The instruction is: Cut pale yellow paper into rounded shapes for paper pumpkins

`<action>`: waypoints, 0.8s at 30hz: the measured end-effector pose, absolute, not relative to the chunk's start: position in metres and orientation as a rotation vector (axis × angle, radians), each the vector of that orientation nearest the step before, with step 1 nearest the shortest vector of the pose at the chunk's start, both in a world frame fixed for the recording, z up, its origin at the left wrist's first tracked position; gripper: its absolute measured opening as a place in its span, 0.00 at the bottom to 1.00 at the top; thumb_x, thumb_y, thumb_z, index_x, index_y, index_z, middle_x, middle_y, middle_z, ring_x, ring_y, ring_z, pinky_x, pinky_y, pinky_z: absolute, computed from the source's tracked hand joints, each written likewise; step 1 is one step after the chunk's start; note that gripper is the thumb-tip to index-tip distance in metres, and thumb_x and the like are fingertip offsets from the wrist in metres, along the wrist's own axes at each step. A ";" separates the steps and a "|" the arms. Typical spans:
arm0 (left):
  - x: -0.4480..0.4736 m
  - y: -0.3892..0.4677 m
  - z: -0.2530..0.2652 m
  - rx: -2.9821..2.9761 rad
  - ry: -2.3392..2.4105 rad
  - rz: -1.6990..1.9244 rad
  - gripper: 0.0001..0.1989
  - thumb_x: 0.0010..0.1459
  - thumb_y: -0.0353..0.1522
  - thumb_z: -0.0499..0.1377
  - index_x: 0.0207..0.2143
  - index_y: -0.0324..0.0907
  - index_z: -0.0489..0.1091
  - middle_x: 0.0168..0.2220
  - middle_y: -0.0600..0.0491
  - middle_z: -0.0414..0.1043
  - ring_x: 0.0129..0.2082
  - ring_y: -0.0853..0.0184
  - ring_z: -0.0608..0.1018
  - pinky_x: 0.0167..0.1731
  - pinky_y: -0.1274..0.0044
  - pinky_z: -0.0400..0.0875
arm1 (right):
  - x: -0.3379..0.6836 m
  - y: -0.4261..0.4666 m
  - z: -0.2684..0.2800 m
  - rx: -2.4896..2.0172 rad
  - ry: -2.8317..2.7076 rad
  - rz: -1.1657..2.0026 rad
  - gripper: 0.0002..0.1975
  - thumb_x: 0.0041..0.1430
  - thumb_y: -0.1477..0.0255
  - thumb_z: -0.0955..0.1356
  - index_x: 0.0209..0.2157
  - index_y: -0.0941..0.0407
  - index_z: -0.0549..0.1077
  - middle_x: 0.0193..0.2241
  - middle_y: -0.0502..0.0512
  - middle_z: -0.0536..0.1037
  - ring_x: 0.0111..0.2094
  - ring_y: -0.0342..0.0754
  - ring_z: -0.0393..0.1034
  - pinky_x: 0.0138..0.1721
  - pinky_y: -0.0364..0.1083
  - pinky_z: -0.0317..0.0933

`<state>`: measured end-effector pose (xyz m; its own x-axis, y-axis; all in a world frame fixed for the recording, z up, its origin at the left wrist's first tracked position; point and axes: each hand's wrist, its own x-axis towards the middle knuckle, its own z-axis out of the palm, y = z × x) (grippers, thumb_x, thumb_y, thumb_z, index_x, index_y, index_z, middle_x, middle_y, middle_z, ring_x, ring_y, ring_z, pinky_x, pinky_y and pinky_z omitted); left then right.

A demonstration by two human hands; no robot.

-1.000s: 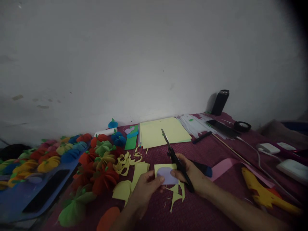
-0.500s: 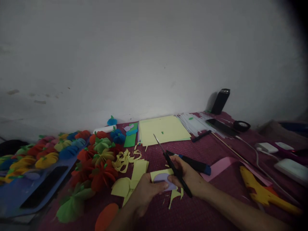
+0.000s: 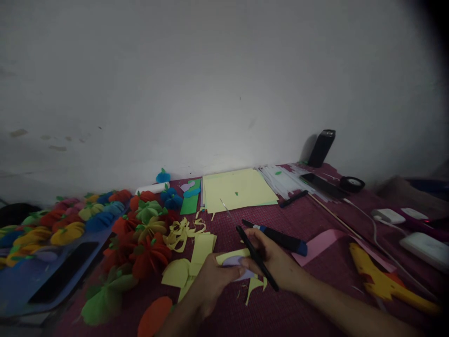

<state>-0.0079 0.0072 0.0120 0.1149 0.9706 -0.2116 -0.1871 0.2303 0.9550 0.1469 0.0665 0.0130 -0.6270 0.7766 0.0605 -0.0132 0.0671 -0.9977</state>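
My left hand [image 3: 215, 276] is closed, pinching a pale purple paper piece [image 3: 231, 261] laid against a pale yellow paper piece [image 3: 234, 255] between thumb and fingers. In my right hand [image 3: 271, 257] is a pair of black-handled scissors [image 3: 257, 258], seen nearly edge-on. Their thin metal blades point away from me and to the left, above the papers. The fingers of that hand wrap round the handles, which partly hide the paper's right edge. Yellow offcuts [image 3: 255, 284] lie just below the papers, and cut yellow pieces [image 3: 203, 248] lie left of my left hand.
Colourful paper pumpkins [image 3: 150, 252] crowd the left side. A stack of yellow sheets [image 3: 238, 187] lies against the wall. Rightward are a utility knife [image 3: 284, 238], a pink strip [image 3: 321, 244], a yellow glue gun [image 3: 377, 271], white cables and a black can [image 3: 322, 149].
The scissors have turned in my right hand, their tips swinging slightly left and down. The papers in my left hand have tilted flatter.
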 end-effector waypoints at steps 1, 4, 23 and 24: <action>-0.008 0.008 0.011 0.931 1.096 1.093 0.11 0.44 0.30 0.60 0.33 0.35 0.73 0.30 0.50 0.73 0.30 0.65 0.72 0.35 0.75 0.62 | 0.147 0.068 0.013 -0.768 -1.695 1.632 0.17 0.46 0.74 0.67 0.37 0.52 0.58 0.23 0.43 0.61 0.21 0.38 0.56 0.20 0.39 0.51; -0.010 0.010 0.010 0.873 1.120 1.184 0.12 0.45 0.30 0.59 0.34 0.33 0.73 0.31 0.49 0.74 0.31 0.64 0.72 0.36 0.75 0.62 | 0.146 0.071 0.014 -0.773 -1.618 1.637 0.18 0.46 0.70 0.68 0.38 0.52 0.58 0.26 0.46 0.64 0.25 0.41 0.60 0.24 0.40 0.56; -0.017 0.012 0.041 0.524 1.107 1.616 0.06 0.39 0.28 0.62 0.25 0.36 0.73 0.23 0.53 0.73 0.25 0.68 0.72 0.31 0.77 0.66 | 0.153 0.064 0.018 -0.852 -1.820 1.695 0.26 0.53 0.63 0.64 0.52 0.51 0.54 0.28 0.49 0.65 0.26 0.42 0.62 0.26 0.41 0.60; -0.020 0.012 0.044 0.477 1.093 1.681 0.06 0.38 0.28 0.63 0.24 0.37 0.73 0.23 0.54 0.73 0.26 0.68 0.73 0.31 0.77 0.66 | 0.156 0.063 0.019 -0.842 -1.910 1.669 0.26 0.54 0.63 0.64 0.53 0.50 0.54 0.29 0.50 0.66 0.27 0.43 0.63 0.28 0.42 0.60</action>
<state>-0.0198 0.0124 0.0445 -0.3921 0.9000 -0.1904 -0.5389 -0.0570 0.8404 0.1558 0.0626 0.0192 -0.7041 0.7084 -0.0490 0.1436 0.0744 -0.9868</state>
